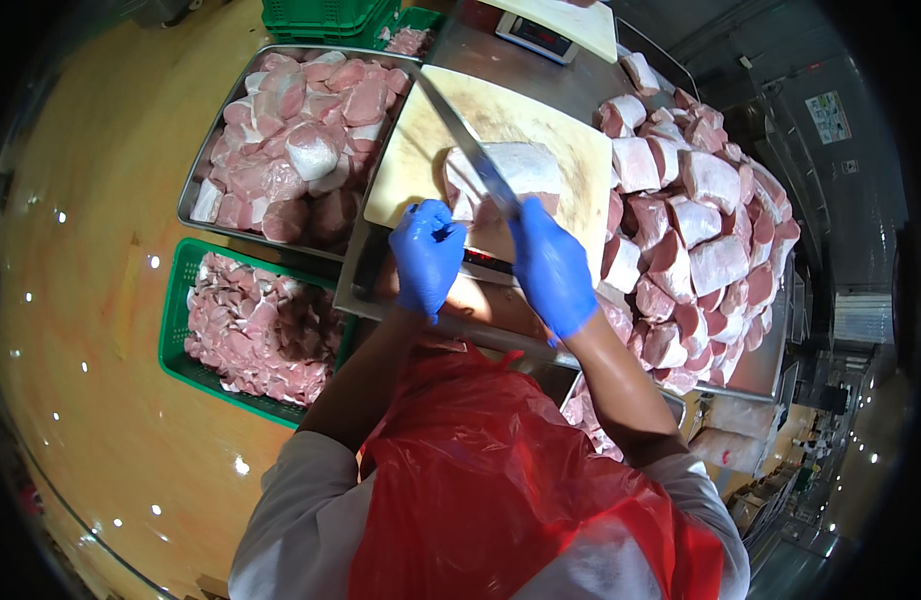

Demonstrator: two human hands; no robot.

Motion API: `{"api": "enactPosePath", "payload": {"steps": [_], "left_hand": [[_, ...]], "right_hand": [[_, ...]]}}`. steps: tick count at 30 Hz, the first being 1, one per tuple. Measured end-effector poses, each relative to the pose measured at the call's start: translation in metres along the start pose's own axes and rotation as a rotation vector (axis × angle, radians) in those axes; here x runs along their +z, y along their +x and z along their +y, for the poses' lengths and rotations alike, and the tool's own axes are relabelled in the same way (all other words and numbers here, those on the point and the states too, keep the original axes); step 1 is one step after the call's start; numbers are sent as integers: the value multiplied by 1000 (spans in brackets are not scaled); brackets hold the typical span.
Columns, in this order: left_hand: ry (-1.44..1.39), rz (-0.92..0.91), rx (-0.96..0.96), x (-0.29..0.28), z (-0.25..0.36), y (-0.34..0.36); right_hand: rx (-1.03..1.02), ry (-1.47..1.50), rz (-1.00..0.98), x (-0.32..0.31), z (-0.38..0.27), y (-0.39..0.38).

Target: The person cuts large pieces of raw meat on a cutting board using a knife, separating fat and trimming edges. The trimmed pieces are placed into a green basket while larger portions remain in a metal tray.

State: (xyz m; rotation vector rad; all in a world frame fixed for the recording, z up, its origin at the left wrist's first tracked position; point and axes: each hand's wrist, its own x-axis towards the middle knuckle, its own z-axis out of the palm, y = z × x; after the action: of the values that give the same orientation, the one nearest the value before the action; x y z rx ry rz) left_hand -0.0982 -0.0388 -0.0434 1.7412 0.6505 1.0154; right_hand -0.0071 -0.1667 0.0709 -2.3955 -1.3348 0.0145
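Observation:
A pale, fat-topped block of raw meat (520, 168) lies on the white cutting board (580, 160) in front of me. My right hand (552, 265), in a blue glove, grips a long knife (475, 150). Its blade slants up and to the left, across the meat's left part and past the board's far left corner. Beside the block's near left corner is my left hand (426, 255), also gloved in blue, with its fingers curled closed. Whatever those fingers may hold is hidden. Part of a scale's dark display shows under the board's near edge.
Left of the board stands a metal tray (187, 190) heaped with meat pieces. Nearer is a green basket (170, 335) of small trimmings. Large meat blocks (715, 265) pile up on the right. Another scale (536, 40) and stacked green crates (315, 15) stand at the far side.

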Motion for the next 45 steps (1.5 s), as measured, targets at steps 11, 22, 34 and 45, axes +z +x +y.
{"api": "enactPosePath", "payload": {"steps": [11,22,34,45], "left_hand": [[133,92,29,8,5,10],[261,112,-69,-17,-5,-11],[280,-330,26,-140,2,36],[38,-368,12,19,-2,49]], "right_hand": [[-53,-18,-7,9,9,8],[71,-380,-530,-24,58,-60],[340,682,299,2,139,-79],[268,1295,267,46,120,50]]}}
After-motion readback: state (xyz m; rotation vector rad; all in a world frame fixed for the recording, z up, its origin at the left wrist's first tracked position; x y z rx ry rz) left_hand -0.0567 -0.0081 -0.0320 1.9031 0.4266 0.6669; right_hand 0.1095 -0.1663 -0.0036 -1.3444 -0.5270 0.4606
